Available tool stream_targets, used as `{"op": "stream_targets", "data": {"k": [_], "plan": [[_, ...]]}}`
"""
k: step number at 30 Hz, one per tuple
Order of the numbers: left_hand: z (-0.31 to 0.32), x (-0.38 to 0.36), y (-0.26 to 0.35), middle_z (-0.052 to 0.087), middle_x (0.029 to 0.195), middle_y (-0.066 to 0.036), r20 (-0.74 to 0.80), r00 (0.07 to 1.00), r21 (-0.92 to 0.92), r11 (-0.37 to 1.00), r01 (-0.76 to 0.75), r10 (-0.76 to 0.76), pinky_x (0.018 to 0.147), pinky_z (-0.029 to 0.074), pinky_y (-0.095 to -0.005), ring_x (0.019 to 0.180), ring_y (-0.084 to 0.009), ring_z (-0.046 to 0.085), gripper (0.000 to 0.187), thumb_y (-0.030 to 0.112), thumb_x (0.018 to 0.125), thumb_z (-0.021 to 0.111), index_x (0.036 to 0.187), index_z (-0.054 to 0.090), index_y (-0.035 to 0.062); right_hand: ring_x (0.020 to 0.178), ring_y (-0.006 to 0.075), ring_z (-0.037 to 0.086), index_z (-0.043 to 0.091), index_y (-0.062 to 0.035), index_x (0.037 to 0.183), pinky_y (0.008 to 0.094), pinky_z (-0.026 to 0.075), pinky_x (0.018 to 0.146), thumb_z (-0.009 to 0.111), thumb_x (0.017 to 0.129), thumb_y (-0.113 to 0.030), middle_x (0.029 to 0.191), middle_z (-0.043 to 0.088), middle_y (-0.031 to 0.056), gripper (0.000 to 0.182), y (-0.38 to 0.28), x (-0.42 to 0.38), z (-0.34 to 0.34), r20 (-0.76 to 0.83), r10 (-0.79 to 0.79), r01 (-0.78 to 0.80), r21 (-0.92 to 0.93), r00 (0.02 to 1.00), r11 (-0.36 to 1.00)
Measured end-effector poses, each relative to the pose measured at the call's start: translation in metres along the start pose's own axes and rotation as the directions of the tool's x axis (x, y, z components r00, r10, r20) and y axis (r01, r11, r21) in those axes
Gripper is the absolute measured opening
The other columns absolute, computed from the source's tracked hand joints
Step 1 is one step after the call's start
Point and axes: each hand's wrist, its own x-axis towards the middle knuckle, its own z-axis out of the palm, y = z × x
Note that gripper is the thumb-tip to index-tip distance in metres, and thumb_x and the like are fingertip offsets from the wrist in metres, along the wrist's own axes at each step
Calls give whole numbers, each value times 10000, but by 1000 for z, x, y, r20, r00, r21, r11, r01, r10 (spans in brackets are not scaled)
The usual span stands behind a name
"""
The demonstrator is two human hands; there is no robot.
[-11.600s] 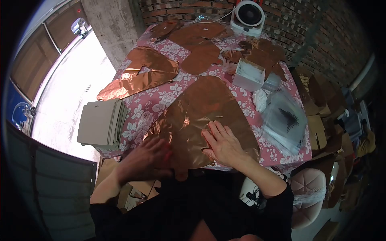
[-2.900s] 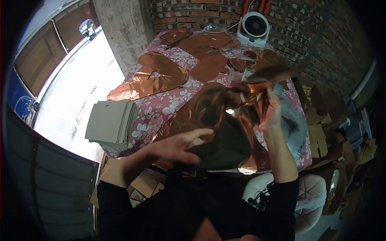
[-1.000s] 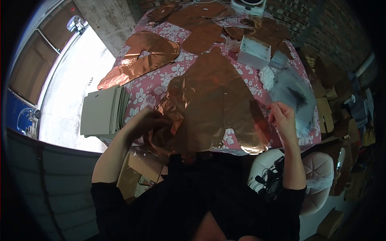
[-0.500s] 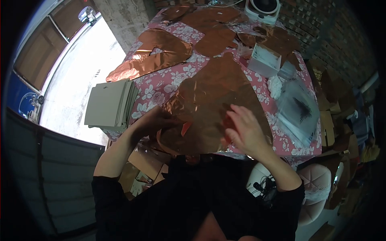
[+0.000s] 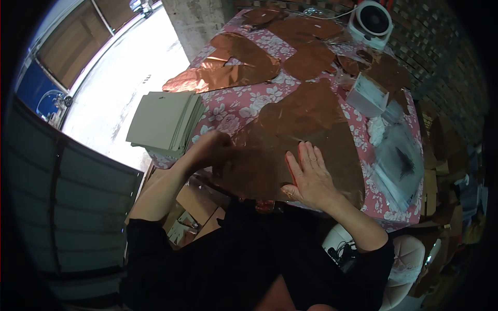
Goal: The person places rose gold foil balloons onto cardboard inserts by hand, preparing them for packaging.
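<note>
A large copper-coloured foil sheet (image 5: 306,119) lies over the near part of the table in front of me. My right hand (image 5: 314,176) rests flat on its near right part, palm down with the fingers spread. Over the left side of the sheet is my left hand (image 5: 213,147), bent at the wrist; its fingers are dark and smeared by motion, and I cannot tell whether they grip the foil edge. Farther back on the table lies another shiny copper foil piece (image 5: 228,62), with more copper pieces (image 5: 311,59) beside it.
A flowered pink tablecloth (image 5: 228,111) covers the table. Grey-green boards (image 5: 161,119) are stacked at the left edge. To the right stand a white box (image 5: 367,96) and clear plastic bags (image 5: 399,160); a small white fan (image 5: 371,23) is at the back. Cardboard boxes (image 5: 194,199) sit below the near edge.
My right hand has flattened onto the sheet from a raised, curled pose. The red-lit fold by my left hand no longer shows, and the whole view has shifted.
</note>
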Motion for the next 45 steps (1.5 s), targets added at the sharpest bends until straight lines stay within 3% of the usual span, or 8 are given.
{"op": "stream_targets", "data": {"k": [2, 7, 11, 18, 28, 33, 40, 45], "plan": [[3, -14, -14, 587, 625, -185, -429, 888, 186, 978, -90, 164, 582, 474, -381, 575, -341, 574, 372, 344, 872, 638, 742, 636, -5, 1415, 454, 134, 292, -20, 1453, 519, 104, 1159, 541, 855, -565, 1482, 171, 343, 847, -1, 1, 0, 25, 28, -27, -15, 999, 1000], [34, -83, -37, 566, 578, -147, -629, 750, -140, 978, 152, -206, 516, 416, -385, 508, -246, 563, 436, 386, 917, 595, 714, 630, 1, 1421, 452, 107, 286, -29, 1459, 510, 89, 1163, 542, 836, -601, 1494, 146, 339, 883, -1, 0, -3, 55, 24, -24, -11, 998, 1000], [71, -117, -20, 592, 562, -80, -207, 823, -613, 726, 313, -530, 455, 424, -292, 482, -126, 548, 464, 368, 953, 561, 705, 644, -16, 1423, 452, 95, 292, -29, 1457, 509, 85, 1163, 542, 805, -656, 1496, 139, 340, 938, -2, 1, -7, 70, 22, -21, -12, 997, 1000], [113, -104, -2, 640, 778, -108, 115, 895, -987, 53, 153, -431, 404, 443, -232, 540, -156, 626, 287, 273, 953, 574, 943, 591, -13, 1421, 462, 90, 301, -34, 1455, 516, 83, 1161, 530, 784, -696, 1495, 130, 348, 970, -4, 1, -9, 79, 23, -23, -6, 997, 1000], [115, -91, 18, 622, 626, -88, -256, 824, -859, 510, 46, -506, 374, 407, -243, 469, -138, 583, 202, 164, 899, 649, 796, 599, -3, 1413, 477, 111, 331, -81, 1450, 523, 97, 1156, 528, 807, -672, 1481, 149, 359, 895, -3, 0, -8, 55, 34, -35, 19, 998, 999], [125, -87, 11, 624, 626, -74, -803, 591, -178, 977, -115, -76, 508, 430, -258, 554, -106, 572, 144, 113, 852, 681, 818, 605, -5, 1406, 481, 133, 346, -110, 1447, 530, 117, 1153, 542, 816, -645, 1469, 180, 362, 851, -2, -1, -7, 28, 19, -19, 13, 999, 1000], [103, -91, 20, 614, 757, -75, -795, 595, 5, 983, -183, 115, 606, 449, -238, 677, -98, 570, 71, 42, 833, 657, 845, 593, 15, 1391, 494, 169, 361, -112, 1439, 536, 137, 1147, 567, 816, -619, 1445, 226, 367, 829, -2, -1, -7, -12, -4, 5, 37, 1000, 999], [70, -89, 40, 583, 788, -5, -305, 945, -799, 572, -186, -118, 629, 416, -228, 695, -64, 528, 106, 27, 808, 655, 886, 591, -7, 1383, 501, 183, 373, -146, 1436, 538, 144, 1145, 584, 807, -612, 1440, 237, 367, 811, -1, -2, -8, -21, -4, 5, 53, 1000, 999]]}}
